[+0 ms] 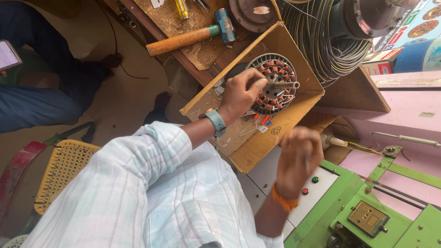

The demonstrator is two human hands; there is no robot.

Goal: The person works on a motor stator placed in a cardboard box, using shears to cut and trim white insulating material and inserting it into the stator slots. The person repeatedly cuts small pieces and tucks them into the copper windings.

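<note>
Cluttered workshop: wooden bench [202, 69] with a hammer [190, 36] on top, coiled cable [321, 41] behind, green machine [349, 211] at lower right. An open cardboard box [257, 142] holds a round stator [275, 82] wound with copper coils (lying flat, shaft up). Left hand [241, 94] rests on the stator's near edge, fingers curled against it. Right hand [298, 154] hovers above the box corner, blurred; fingers loosely bent, grip unclear.

Open brown cardboard box [257, 138], tilted at centre, small red and white labels inside. Phone screen [7, 54], pale pink-white, far left edge. Colourful printed sign [415, 25], top right corner. Small grey display panel [367, 218] on green machine, lower right.
</note>
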